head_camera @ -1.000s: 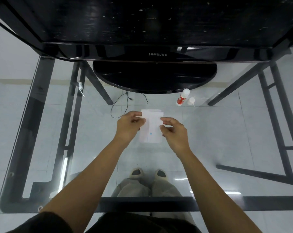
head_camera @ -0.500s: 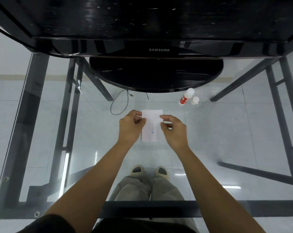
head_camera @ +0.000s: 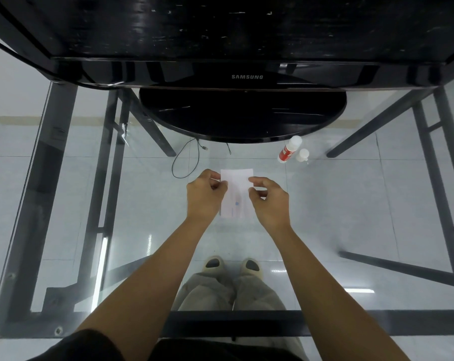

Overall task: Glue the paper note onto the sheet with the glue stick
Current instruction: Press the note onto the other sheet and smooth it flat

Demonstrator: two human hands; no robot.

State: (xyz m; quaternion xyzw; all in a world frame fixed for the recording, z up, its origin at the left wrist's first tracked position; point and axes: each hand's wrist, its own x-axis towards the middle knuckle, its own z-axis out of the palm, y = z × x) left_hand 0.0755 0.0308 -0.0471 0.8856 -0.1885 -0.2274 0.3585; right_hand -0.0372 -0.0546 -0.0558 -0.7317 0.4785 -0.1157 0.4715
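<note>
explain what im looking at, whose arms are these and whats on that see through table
No machine here: a camera worn on a person's head looks down at their own arms. The surface is a glass table, so the floor and their shoes show through. The left hand and right hand each pinch a side edge of a white paper. Further back stand a red-labelled glue stick, a small white cap beside it, and a Samsung monitor.

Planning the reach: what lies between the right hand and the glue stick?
Nothing: bare glass table between right hand and glue stick, seen in the head view.
</note>
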